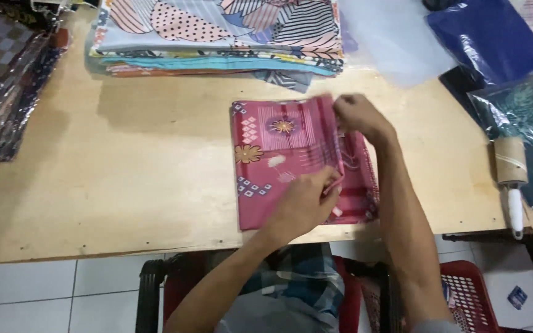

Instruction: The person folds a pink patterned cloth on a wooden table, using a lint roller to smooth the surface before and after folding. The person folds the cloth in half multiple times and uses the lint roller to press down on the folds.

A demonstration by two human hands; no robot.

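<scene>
A folded pink patterned cloth [272, 160] with flowers and stripes lies on the wooden table [124, 172] near its front edge. My left hand [306, 200] pinches the cloth's folded edge near the lower right. My right hand [359, 116] grips the same fold at the cloth's top right corner. The upper layer is lifted along that fold, showing more pink cloth beneath.
A stack of folded patterned cloths [217, 37] sits at the back. Bagged dark fabrics [7, 80] lie at the left, and bagged blue fabrics [513, 74] at the right. A tape roller [512, 179] rests by the right edge. A red basket [470, 296] stands below on the floor.
</scene>
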